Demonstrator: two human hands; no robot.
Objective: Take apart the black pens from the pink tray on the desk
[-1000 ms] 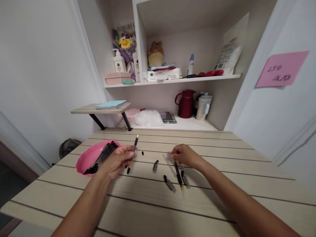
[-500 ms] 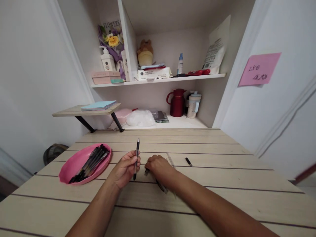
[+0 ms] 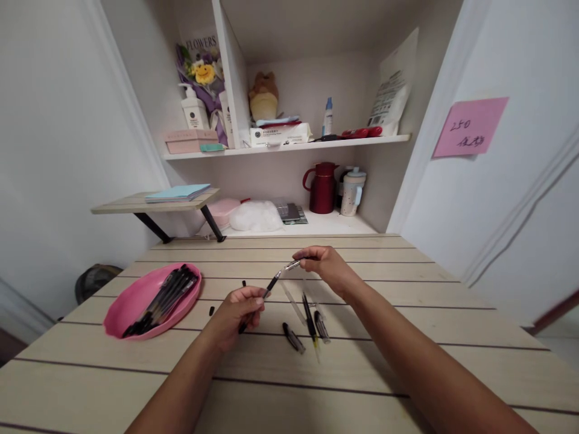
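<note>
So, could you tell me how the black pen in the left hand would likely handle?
Probably stiff: the black pen juts straight from the left hand. Likely light, since fingertips alone pinch it. Its slim round barrel might roll on the smooth table.

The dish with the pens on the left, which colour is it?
The dish is pink, clearest in the head view.

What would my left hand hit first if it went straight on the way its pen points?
Probably the small pen piece pinched in the right hand: the black pen in the left hand aims up and right at it, though depth is hard to judge.
</note>
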